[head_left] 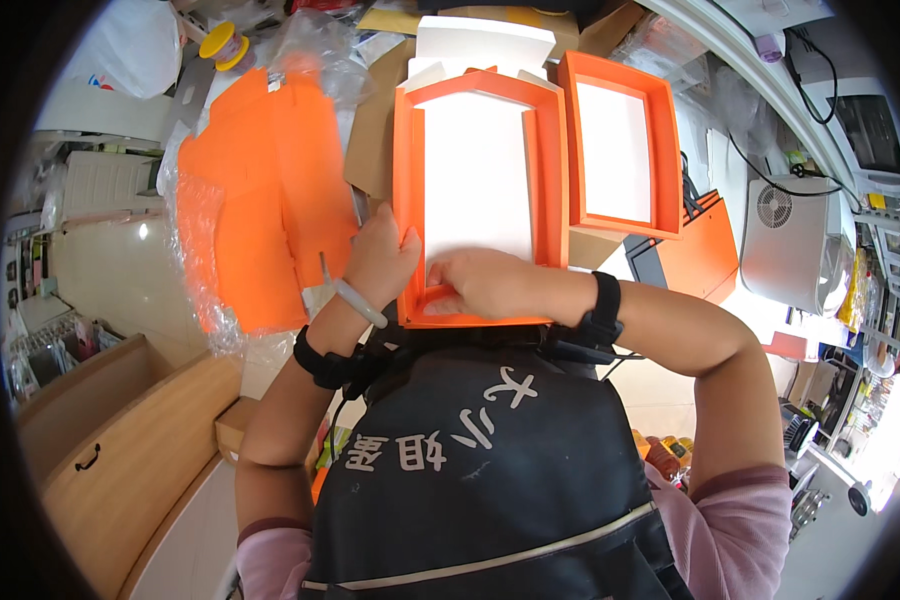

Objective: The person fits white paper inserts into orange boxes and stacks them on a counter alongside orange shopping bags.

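Observation:
An open orange cardboard box (552,170) with a white inside lies straight in front of me. White flaps (485,42) stand out past its far end. My left hand (382,250) is closed at the box's left wall, near the front corner. Bent over the inside of that same corner, my right hand (478,284) has its fingers closed on the near wall's fold; the fingertips are partly hidden. To the right sits a shallower orange tray-like box part (667,150), also white inside.
Flat orange cardboard sheets (260,200) in clear plastic wrap lie at the left. A yellow spool (224,46) stands behind them. Orange bags with black edges (698,250) and a white machine with a fan grille (795,235) are at the right. A wooden drawer front (140,465) is lower left.

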Action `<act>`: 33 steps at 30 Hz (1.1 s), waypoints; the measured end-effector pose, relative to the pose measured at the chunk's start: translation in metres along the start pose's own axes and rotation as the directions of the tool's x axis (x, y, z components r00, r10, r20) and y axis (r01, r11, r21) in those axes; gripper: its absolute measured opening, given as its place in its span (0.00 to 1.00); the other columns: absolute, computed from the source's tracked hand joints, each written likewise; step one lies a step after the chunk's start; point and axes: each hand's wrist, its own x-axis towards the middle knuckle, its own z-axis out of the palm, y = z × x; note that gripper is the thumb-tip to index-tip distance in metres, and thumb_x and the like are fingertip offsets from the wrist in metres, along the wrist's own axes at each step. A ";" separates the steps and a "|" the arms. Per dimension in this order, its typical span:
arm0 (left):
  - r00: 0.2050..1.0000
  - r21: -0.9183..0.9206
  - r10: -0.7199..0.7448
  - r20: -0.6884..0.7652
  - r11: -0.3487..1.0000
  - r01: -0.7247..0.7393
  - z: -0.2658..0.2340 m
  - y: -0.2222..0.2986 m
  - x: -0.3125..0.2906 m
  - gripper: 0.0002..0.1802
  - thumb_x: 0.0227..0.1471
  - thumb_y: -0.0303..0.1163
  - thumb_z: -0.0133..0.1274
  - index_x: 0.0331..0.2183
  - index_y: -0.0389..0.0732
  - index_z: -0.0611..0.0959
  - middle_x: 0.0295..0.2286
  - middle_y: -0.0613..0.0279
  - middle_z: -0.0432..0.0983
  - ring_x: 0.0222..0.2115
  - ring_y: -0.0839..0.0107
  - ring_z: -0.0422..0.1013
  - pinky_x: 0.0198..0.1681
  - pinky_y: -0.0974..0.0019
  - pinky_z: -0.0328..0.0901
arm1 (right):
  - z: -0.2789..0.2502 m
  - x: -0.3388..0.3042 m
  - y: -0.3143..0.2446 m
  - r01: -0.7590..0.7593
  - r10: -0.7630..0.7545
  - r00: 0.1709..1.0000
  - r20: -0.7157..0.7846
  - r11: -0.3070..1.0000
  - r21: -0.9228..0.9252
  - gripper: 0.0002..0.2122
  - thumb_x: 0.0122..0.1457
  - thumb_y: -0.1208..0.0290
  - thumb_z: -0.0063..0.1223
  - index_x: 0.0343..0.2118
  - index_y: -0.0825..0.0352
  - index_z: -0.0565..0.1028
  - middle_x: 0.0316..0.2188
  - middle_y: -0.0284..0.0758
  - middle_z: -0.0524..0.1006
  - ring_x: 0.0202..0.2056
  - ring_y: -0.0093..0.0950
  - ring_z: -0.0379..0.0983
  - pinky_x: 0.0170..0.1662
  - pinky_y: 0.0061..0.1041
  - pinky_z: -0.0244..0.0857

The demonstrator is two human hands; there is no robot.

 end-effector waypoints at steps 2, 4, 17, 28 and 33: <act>1.000 -0.046 -0.003 -0.023 0.999 0.002 0.000 0.000 0.001 0.16 0.45 0.33 0.50 0.31 0.28 0.68 0.27 0.40 0.71 0.30 0.45 0.69 0.33 0.53 0.64 | 0.018 0.000 0.010 0.124 -0.141 0.960 -0.243 0.989 -0.084 0.12 0.52 0.67 0.48 0.32 0.72 0.73 0.33 0.43 0.74 0.37 0.39 0.71 0.38 0.34 0.65; 0.999 -0.092 -0.011 -0.043 0.996 0.007 0.002 0.004 0.000 0.19 0.43 0.34 0.53 0.33 0.28 0.69 0.27 0.40 0.72 0.31 0.46 0.69 0.34 0.54 0.64 | 0.021 0.002 0.008 0.064 -0.088 0.973 -0.215 0.991 -0.115 0.10 0.52 0.71 0.44 0.34 0.71 0.72 0.32 0.43 0.74 0.37 0.39 0.72 0.38 0.35 0.66; 0.990 -0.152 -0.026 -0.139 0.988 0.004 0.007 0.015 0.000 0.28 0.31 0.26 0.55 0.41 0.33 0.69 0.31 0.48 0.72 0.32 0.54 0.70 0.35 0.60 0.66 | 0.011 -0.019 -0.001 -0.013 -0.166 0.931 -0.326 0.876 -0.483 0.08 0.50 0.77 0.39 0.33 0.72 0.68 0.26 0.41 0.74 0.33 0.37 0.72 0.34 0.32 0.67; 0.960 -0.701 -0.278 -0.022 0.689 0.184 -0.010 -0.007 0.022 0.24 0.35 0.28 0.59 0.38 0.31 0.71 0.31 0.50 0.73 0.30 0.58 0.71 0.35 0.62 0.67 | 0.012 -0.047 -0.033 0.236 -0.793 0.579 -0.187 0.383 -0.893 0.09 0.44 0.67 0.49 0.16 0.67 0.71 0.17 0.37 0.70 0.21 0.31 0.68 0.23 0.28 0.62; 0.898 -0.338 -0.179 -0.402 0.941 0.036 -0.027 0.004 0.025 0.20 0.44 0.30 0.54 0.39 0.31 0.71 0.32 0.50 0.73 0.30 0.58 0.71 0.35 0.61 0.66 | -0.008 -0.056 -0.031 0.093 -0.297 0.839 -0.457 0.904 -0.417 0.16 0.53 0.58 0.51 0.20 0.68 0.73 0.22 0.39 0.74 0.26 0.37 0.72 0.24 0.33 0.65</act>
